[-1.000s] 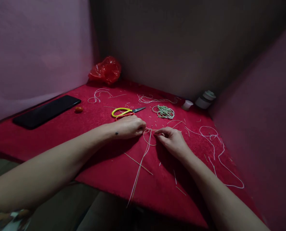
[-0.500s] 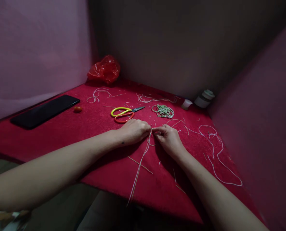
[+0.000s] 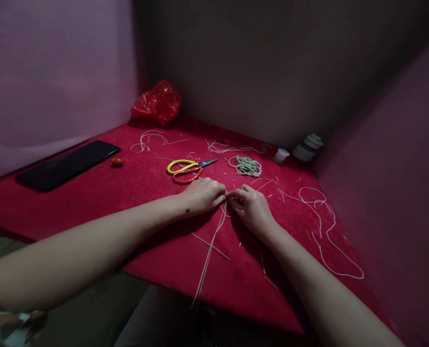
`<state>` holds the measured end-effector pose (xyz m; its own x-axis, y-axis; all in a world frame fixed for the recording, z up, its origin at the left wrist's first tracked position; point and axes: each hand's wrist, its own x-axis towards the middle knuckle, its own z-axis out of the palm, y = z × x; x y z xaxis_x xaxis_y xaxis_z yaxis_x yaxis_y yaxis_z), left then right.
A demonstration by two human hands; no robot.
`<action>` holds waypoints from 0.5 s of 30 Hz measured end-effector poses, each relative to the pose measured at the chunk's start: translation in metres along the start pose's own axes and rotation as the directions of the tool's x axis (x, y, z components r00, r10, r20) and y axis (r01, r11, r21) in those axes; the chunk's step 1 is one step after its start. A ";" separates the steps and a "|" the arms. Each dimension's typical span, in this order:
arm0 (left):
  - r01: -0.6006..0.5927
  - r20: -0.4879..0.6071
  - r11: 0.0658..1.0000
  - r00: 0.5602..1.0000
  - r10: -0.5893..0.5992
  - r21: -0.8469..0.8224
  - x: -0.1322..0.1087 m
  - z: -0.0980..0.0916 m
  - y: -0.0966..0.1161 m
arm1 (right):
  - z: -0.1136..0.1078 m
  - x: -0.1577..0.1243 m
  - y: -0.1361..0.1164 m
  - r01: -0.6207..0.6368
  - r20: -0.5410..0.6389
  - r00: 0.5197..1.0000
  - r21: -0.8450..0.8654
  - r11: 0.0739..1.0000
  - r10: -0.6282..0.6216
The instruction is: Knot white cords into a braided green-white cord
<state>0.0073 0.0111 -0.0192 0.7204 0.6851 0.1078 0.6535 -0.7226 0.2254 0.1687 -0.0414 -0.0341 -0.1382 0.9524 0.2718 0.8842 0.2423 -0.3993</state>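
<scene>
The white cords (image 3: 204,267) are gripped at their upper end, right where the two hands meet over the middle of the desk (image 3: 156,241). The left hand (image 3: 204,195) is curled, its thumb and forefinger pinched narrowly on the cords. The right hand (image 3: 252,207) faces it from the other side, its fingertips drawn close together at the same spot, also holding the cords; the exact knot or crossing between the fingertips is too small to make out. From there the cords run down between the forearms to the near edge of the desk, and a small loop curves just below the fingertips. One loose strand (image 3: 220,253) lies crosswise under them, nearer that edge.

Just beyond the left hand lie the scissors (image 3: 199,166), blades towards the right edge. A green and white braided bundle (image 3: 248,166) sits beyond the right hand, towards the back edge. Near the right edge lies a looped white cord (image 3: 321,203), well apart from the hand. A jar (image 3: 308,148) stands at the back right corner, a phone (image 3: 68,165) lies along the left edge, and a red plastic bag (image 3: 157,102) rests at the back left corner.
</scene>
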 end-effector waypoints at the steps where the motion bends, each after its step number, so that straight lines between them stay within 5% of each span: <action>1: 0.001 0.000 1.000 1.000 -0.001 -0.002 0.000 0.000 0.000 | 0.000 0.001 -0.001 0.009 -0.001 1.000 -0.029 1.000 -0.009; 10: 0.001 -0.003 1.000 1.000 -0.001 -0.013 0.001 0.003 -0.002 | 0.005 0.005 -0.008 -0.005 0.017 1.000 -0.167 0.986 0.008; 15: 0.022 -0.120 0.994 0.992 -0.034 -0.104 -0.002 -0.007 -0.005 | -0.001 0.003 -0.002 0.023 0.016 1.000 0.014 1.000 -0.023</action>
<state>0.0011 0.0135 -0.0135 0.6642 0.7157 0.2158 0.6413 -0.6939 0.3275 0.1674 -0.0395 -0.0320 -0.1657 0.9493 0.2671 0.8745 0.2667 -0.4051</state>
